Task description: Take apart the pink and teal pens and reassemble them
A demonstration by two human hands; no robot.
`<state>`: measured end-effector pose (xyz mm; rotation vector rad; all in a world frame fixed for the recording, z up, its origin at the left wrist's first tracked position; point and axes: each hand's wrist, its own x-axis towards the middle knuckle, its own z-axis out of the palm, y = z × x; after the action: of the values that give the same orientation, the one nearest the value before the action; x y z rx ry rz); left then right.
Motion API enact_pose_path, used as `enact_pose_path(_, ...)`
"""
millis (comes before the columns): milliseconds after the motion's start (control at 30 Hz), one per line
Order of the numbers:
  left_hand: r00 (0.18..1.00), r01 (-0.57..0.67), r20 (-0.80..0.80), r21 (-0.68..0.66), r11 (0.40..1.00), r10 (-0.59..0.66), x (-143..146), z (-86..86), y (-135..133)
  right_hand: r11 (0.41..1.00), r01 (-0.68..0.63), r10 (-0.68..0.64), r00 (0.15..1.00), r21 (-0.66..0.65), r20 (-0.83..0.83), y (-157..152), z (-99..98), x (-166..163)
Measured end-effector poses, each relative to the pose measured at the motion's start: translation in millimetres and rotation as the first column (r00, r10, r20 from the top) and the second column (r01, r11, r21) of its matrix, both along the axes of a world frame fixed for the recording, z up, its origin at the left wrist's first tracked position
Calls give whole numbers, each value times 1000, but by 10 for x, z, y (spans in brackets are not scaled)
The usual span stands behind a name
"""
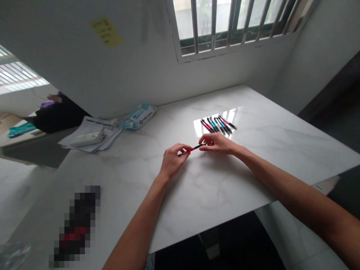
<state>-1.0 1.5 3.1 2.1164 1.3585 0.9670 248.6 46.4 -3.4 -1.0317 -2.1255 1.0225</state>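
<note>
Upper right, a barred window (213, 22); below, a marbled worktop (210, 183). Centre: both hands (173, 159), nearly closed, pinch a pen (197, 147) (red barrel, black grip).

Person's L hand (174, 159) & R hand (218, 144) face each other, fingertips (189, 147) near but apart: L pinched, R curled w/ thumb (206, 148) opp. fingers; bare forearms (140, 219) behind.

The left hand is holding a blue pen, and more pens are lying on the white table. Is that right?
Not quite. The head view shows that the left hand is holding a red pen with a dark grip, not a blue one. More pens are indeed lying on the white table.
</note>
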Motion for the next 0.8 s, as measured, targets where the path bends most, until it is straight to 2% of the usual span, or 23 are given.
enact_pose_path(433,999,-4,47,-29,1000,5,4,28,-15,997,32,-25,996,75,-87,27,-59,11)
enact_pose_path(600,1000,-29,2,-143,989,30,-15,20,2,986,75,-52,986,146,-160,38,-95,-23)
enact_pose_path(667,999,-24,-34,-167,986,18,-18,19,2,986,83,-62,988,146,-144,34,-93,-31)
enact_pose_path(800,999,-30,-45,-121,992,25,-8,28,-10,993,82,-78,996,81,-52,13,-61,-32)
